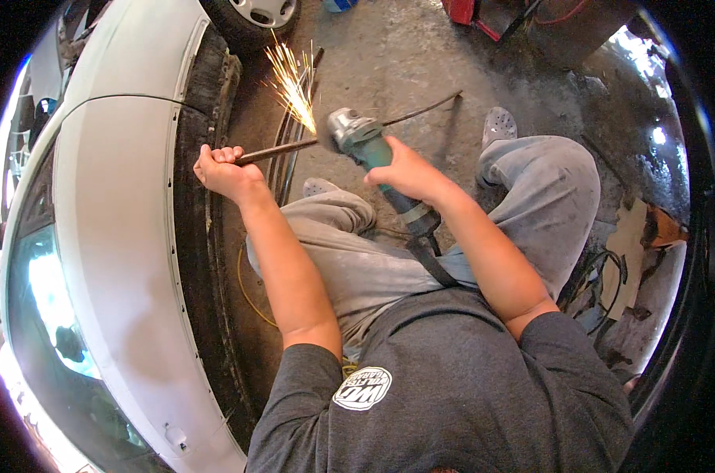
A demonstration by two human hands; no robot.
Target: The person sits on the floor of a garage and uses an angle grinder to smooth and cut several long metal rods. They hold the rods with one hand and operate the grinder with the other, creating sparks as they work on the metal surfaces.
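My left hand (229,172) is closed around one end of a thin dark metal rod (278,151), which slants up to the right. In my right hand (405,169) is a green angle grinder (367,148) with a silver head, gripped round its body. Its disc (326,134) meets the rod near the middle, and bright sparks (294,91) fly up and to the left from there. Beyond the grinder head, the far part of the rod (428,109) reaches over the floor. The exact contact point is partly hidden by the head.
A light-coloured car (128,158) with its dark sill exposed stands close on my left. Long metal bars (282,162) lie on the floor beside it. A wheel (255,20) is at the top. A yellow cable (251,288) runs near my left leg; cardboard and dark cables (614,276) lie to the right.
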